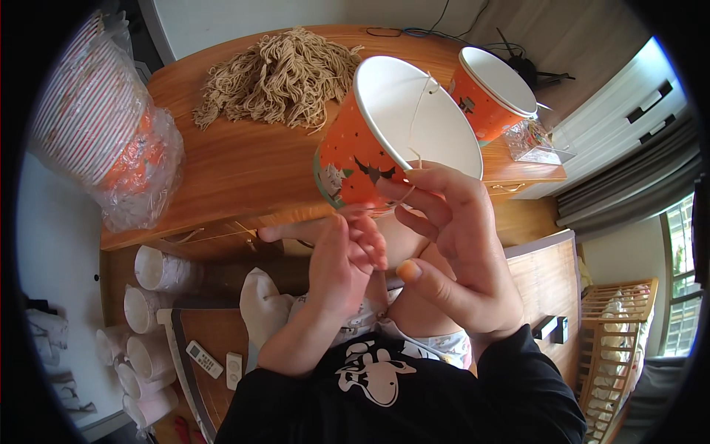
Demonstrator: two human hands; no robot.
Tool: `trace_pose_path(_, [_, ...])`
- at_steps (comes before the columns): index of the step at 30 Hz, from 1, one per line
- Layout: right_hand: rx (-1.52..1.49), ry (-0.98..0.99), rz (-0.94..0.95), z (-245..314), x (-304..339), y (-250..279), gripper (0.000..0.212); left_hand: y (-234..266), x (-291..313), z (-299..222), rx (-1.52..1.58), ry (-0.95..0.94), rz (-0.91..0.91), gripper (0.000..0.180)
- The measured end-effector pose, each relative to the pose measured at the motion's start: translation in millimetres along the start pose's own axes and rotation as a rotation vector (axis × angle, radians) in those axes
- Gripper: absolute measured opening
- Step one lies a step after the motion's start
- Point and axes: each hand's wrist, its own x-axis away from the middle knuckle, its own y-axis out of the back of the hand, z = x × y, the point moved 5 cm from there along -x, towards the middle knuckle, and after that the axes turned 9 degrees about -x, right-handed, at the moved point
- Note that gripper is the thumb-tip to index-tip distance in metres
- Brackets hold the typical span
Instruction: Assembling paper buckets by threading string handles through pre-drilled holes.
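An orange paper bucket (349, 152) with a bat print and a white inside tilts toward me at the front edge of the table. A thin beige string (416, 118) runs across its mouth from a hole in the far rim to the near rim. There my right hand (462, 237) touches the rim, the string between its bent fingers and its thumb held apart. Just left of it, below the bucket, my left hand (344, 251) has its fingers curled in; they are slightly blurred, and whatever they pinch is hidden.
A heap of beige strings (285, 81) lies on the wooden table (222, 170). At left stands a plastic-wrapped stack of buckets (96, 126). Another orange bucket (481, 96) and a clear box (538, 142) are at right. White rolled tubs (157, 268) and remotes (205, 358) lie below left.
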Motion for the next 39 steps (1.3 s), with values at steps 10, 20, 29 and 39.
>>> trace_pose_path(10, [0.075,0.032,0.031,-17,-19,-15,0.059,28,-19,-70,0.173,-0.392,-0.002,0.026])
trace_pose_path(20, [0.188,0.065,0.096,-30,-36,-22,0.057,10,-13,-81,-0.256,-0.66,-0.084,0.02])
trace_pose_path(29, [0.502,0.222,-0.046,-7,-10,-18,0.051,-18,4,-75,-0.661,-0.846,-0.104,0.028])
trace_pose_path(39, [0.785,0.334,-0.202,-8,26,23,0.032,-32,-12,-68,-0.481,-0.355,0.198,0.057])
